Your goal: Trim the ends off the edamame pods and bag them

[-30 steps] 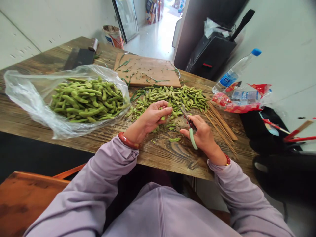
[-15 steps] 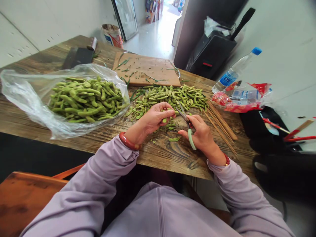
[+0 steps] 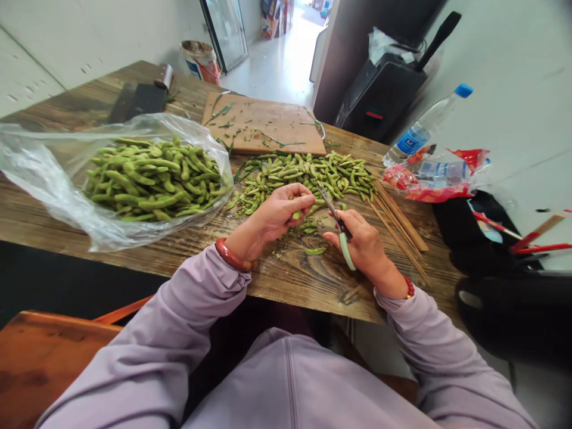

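Note:
My left hand [image 3: 277, 215] is closed round a green edamame pod [image 3: 297, 214], held just above the wooden table [image 3: 308, 280]. My right hand [image 3: 364, 247] grips scissors [image 3: 340, 232] with pale green handles, their blades pointing up and left toward the pod. A loose heap of edamame pods [image 3: 308, 173] lies just beyond both hands. To the left, a clear plastic bag [image 3: 53, 185] holds a bigger pile of pods [image 3: 154, 179]. Small cut ends [image 3: 315, 251] lie on the table between my hands.
A wooden cutting board [image 3: 266, 126] with green scraps sits behind the heap, a cleaver [image 3: 136, 98] at back left. Wooden skewers [image 3: 397, 220] lie to the right, by a red-and-clear wrapper [image 3: 431, 179] and a water bottle [image 3: 424, 128]. A black bag [image 3: 491, 238] hangs off the right edge.
The scissors' blades have swung up and left, closer to the pod in my left hand. My left hand stays in nearly the same spot.

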The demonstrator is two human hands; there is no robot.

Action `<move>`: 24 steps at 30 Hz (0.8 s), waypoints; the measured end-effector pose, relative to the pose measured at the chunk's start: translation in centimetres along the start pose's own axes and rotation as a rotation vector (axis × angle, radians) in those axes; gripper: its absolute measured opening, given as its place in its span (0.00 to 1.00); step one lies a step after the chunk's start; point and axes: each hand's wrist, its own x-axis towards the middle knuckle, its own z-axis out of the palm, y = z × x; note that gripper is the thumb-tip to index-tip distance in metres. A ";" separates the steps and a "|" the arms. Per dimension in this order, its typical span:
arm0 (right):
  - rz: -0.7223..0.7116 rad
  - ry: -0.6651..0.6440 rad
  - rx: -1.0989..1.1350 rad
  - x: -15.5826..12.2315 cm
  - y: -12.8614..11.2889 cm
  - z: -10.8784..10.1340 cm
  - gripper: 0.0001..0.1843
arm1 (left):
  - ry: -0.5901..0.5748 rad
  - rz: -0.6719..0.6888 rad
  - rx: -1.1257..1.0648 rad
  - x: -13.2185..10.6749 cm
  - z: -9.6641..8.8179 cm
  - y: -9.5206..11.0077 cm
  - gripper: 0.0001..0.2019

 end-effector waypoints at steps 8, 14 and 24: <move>0.065 0.054 0.080 0.3 0.5 -0.3 0.24 | 0.193 0.007 -0.085 0.5 -0.6 0.6 0.13; 0.065 0.058 0.093 0.3 0.6 -0.4 0.24 | 0.221 0.015 -0.085 0.4 -1.6 1.7 0.15; 0.081 0.059 0.092 0.2 0.6 -0.5 0.25 | 0.388 0.318 1.089 0.4 -3.0 1.7 0.09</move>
